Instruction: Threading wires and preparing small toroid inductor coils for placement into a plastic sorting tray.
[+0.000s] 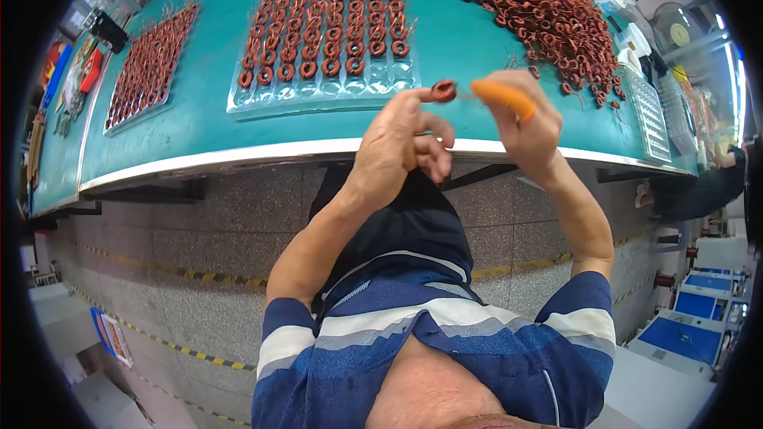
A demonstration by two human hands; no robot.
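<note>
Near the front edge of the table, my left hand [391, 147] pinches a small ring coil wound with reddish copper wire [443, 91] between thumb and forefinger, its other fingers loosely curled. Just right of it, my right hand [528, 123] is closed round a hand tool with an orange handle [505, 98]. The tool's tip points toward the coil but is blurred, so I cannot tell whether they touch. Behind my left hand lies a clear plastic tray [318, 97] with rows of similar coils standing in its pockets, wire ends up; several front pockets hold none.
A large heap of loose coils [548, 20] covers the back right of the green table [199, 123]. Another filled tray [151, 71] lies at left, near a black cylindrical object [106, 30]. Pocketed trays [653, 119] are at right, with another person's arm [707, 179] beyond.
</note>
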